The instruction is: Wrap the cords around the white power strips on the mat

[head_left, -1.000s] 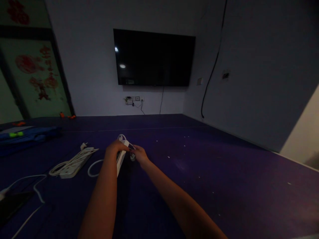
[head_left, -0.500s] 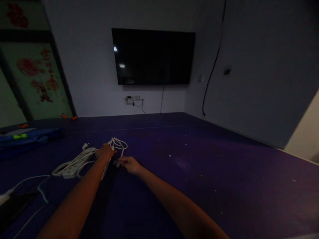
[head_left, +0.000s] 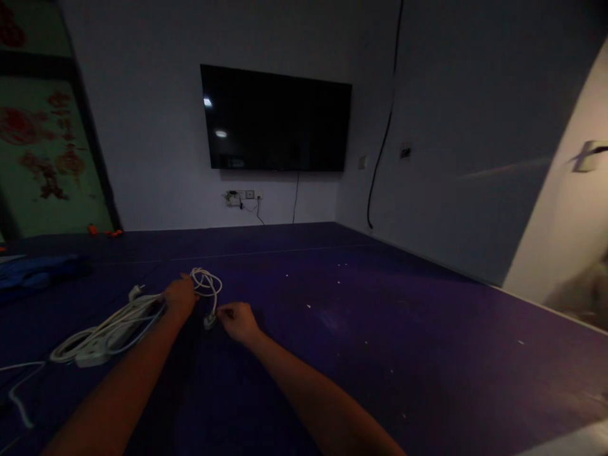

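My left hand [head_left: 179, 299] is closed at the near end of a loosely looped white power cord [head_left: 209, 280]; its fingers are partly hidden. A white plug [head_left: 209, 320] sits at the cord's end, on the dark purple surface. Beside it, my right hand [head_left: 239, 322] has thumb and finger pinched at the cord just above the plug. Left of my left hand lies a white power strip [head_left: 95, 353], with its own cord laid in long loops along it. The plug of that cord [head_left: 135, 292] rests at the strip's far end.
A dark television [head_left: 275, 120] hangs on the far wall above some sockets [head_left: 244, 195]. Blue fabric [head_left: 38, 271] lies at the left. Another white cable [head_left: 19, 405] runs at the lower left. Small white scraps [head_left: 308, 306] dot the surface. A black cable [head_left: 382, 145] hangs at the right.
The view has turned right, so things sit further left. My left hand has shifted toward the power strip. My right fingers have moved from the plug to the cord above it.
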`<state>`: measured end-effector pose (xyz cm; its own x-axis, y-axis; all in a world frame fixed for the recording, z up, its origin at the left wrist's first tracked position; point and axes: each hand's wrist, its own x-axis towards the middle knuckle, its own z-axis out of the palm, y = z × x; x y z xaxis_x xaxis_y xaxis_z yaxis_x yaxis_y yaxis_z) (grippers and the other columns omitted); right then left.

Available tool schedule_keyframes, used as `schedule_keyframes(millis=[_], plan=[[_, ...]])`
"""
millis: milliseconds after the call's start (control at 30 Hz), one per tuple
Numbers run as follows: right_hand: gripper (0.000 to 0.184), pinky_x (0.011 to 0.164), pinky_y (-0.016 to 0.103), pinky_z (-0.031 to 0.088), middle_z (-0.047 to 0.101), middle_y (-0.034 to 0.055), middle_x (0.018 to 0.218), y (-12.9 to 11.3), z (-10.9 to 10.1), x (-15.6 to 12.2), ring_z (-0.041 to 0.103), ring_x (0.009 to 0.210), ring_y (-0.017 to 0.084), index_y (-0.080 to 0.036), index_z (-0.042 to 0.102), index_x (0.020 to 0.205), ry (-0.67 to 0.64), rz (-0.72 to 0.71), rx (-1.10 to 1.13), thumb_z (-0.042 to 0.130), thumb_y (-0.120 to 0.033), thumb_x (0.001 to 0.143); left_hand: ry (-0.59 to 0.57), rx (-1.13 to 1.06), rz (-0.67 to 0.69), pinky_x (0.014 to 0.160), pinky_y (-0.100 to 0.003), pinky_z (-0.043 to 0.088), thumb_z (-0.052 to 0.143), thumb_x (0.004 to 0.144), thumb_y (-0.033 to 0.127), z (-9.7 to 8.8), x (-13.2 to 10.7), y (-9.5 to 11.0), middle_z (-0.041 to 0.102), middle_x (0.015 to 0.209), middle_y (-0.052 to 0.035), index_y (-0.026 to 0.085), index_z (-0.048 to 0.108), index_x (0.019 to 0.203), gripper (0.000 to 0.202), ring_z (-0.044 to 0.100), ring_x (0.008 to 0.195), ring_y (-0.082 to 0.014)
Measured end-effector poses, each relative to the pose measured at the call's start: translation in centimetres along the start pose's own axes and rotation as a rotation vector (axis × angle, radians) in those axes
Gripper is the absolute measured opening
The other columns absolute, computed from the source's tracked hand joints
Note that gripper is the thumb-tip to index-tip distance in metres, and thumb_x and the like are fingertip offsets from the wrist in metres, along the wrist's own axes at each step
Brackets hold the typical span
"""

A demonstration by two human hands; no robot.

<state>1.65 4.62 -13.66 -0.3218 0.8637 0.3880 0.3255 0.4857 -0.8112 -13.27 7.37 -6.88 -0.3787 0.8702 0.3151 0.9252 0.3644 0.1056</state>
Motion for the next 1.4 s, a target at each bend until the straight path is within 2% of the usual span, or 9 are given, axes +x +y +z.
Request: schedule_keyframes(millis=[133, 267, 367, 433, 567, 667, 900, 1167, 1400], plan=[[0.024, 0.067, 0.024, 0.047, 0.072, 0.0047, 0.081, -1.1, -2.5, 1.2, 0.064, 0.074, 0.016, -0.017, 0.072, 0.081, 0.297, 0.083, 0.100, 0.054, -0.033, 0.084, 0.096, -0.045, 0.069, 0.085, -0.047, 0.044, 0.033, 0.087, 0.013, -2.4, -2.1, 3.9, 0.058, 0.117, -0.0275, 0.004, 0.035, 0.138, 0.052, 0.057, 0.109, -0.0359], [0.048, 0.057, 0.023, 0.041, 0.061, 0.0034, 0.059, -2.7, -6.7, 3.0, 0.055, 0.057, 0.014, -0.014, 0.065, 0.066, 0.555, 0.195, 0.245, 0.040, -0.049, 0.088, 0.256, -0.348, 0.405, 0.103, -0.043, 0.030, 0.030, 0.093, 0.037, -4.0, -6.2, 9.4, 0.055, 0.129, -0.0171, 0.014, 0.038, 0.138, 0.051, 0.048, 0.121, -0.0285], [0.055, 0.050, 0.022, 0.036, 0.057, 0.0029, 0.054, -2.6, -9.4, 2.5, 0.049, 0.051, 0.012, -0.014, 0.060, 0.060, 0.547, 0.242, 0.290, 0.033, -0.051, 0.090, 0.248, -0.665, 0.502, 0.112, -0.045, 0.018, 0.020, 0.096, 0.036, -2.5, -9.2, 12.2, 0.046, 0.141, -0.0108, 0.017, 0.038, 0.138, 0.050, 0.036, 0.133, -0.0231], [0.056, 0.048, 0.022, 0.032, 0.056, 0.0033, 0.052, -1.6, -10.5, 0.8, 0.049, 0.050, 0.012, -0.014, 0.060, 0.057, 0.485, 0.215, 0.095, 0.031, -0.049, 0.092, 0.193, -0.879, 0.472, 0.112, -0.043, 0.020, 0.019, 0.095, 0.041, -0.3, -10.6, 13.1, 0.043, 0.143, -0.0131, 0.014, 0.037, 0.139, 0.055, 0.034, 0.135, -0.0223], [0.045, 0.052, 0.022, 0.032, 0.068, 0.0090, 0.069, 1.1, -11.1, -3.9, 0.060, 0.061, 0.014, -0.013, 0.069, 0.070, 0.215, 0.156, -0.484, 0.037, -0.036, 0.092, 0.059, -1.151, 0.490, 0.108, -0.038, 0.031, 0.021, 0.092, 0.052, 4.1, -12.1, 13.6, 0.048, 0.138, -0.0171, 0.010, 0.041, 0.135, 0.063, 0.042, 0.129, -0.0218], [0.032, 0.054, 0.023, 0.035, 0.071, 0.0134, 0.079, 2.5, -11.1, -5.7, 0.065, 0.068, 0.017, -0.012, 0.071, 0.080, 0.121, 0.172, -0.658, 0.043, -0.024, 0.088, -0.040, -1.182, 0.578, 0.105, -0.040, 0.034, 0.028, 0.090, 0.054, 5.1, -12.6, 13.7, 0.053, 0.133, -0.0163, 0.012, 0.047, 0.131, 0.061, 0.048, 0.124, -0.0232], [0.025, 0.060, 0.023, 0.038, 0.072, 0.0123, 0.085, 3.1, -11.0, -5.6, 0.067, 0.078, 0.020, -0.013, 0.072, 0.084, 0.076, 0.136, -0.692, 0.047, -0.019, 0.084, -0.130, -1.138, 0.677, 0.085, -0.033, 0.045, 0.031, 0.090, 0.050, 3.9, -13.0, 13.4, 0.069, 0.095, -0.0086, 0.018, 0.063, 0.094, 0.045, 0.062, 0.092, -0.0206], [0.027, 0.059, 0.024, 0.038, 0.072, 0.0127, 0.084, 2.9, -10.9, -5.8, 0.067, 0.075, 0.020, -0.013, 0.071, 0.085, 0.069, 0.129, -0.726, 0.046, -0.020, 0.085, -0.115, -1.127, 0.687, 0.065, -0.028, 0.040, 0.031, 0.088, 0.050, 3.7, -13.0, 13.3, 0.059, 0.068, -0.0020, 0.021, 0.051, 0.068, 0.041, 0.057, 0.068, -0.0163], [0.026, 0.059, 0.023, 0.038, 0.073, 0.0122, 0.085, 2.8, -11.0, -5.7, 0.067, 0.077, 0.020, -0.012, 0.071, 0.085, 0.053, 0.116, -0.700, 0.045, -0.018, 0.085, -0.116, -1.113, 0.680, 0.060, -0.027, 0.037, 0.031, 0.088, 0.051, 3.9, -12.8, 13.3, 0.056, 0.062, -0.0009, 0.021, 0.045, 0.063, 0.042, 0.055, 0.064, -0.0158]])
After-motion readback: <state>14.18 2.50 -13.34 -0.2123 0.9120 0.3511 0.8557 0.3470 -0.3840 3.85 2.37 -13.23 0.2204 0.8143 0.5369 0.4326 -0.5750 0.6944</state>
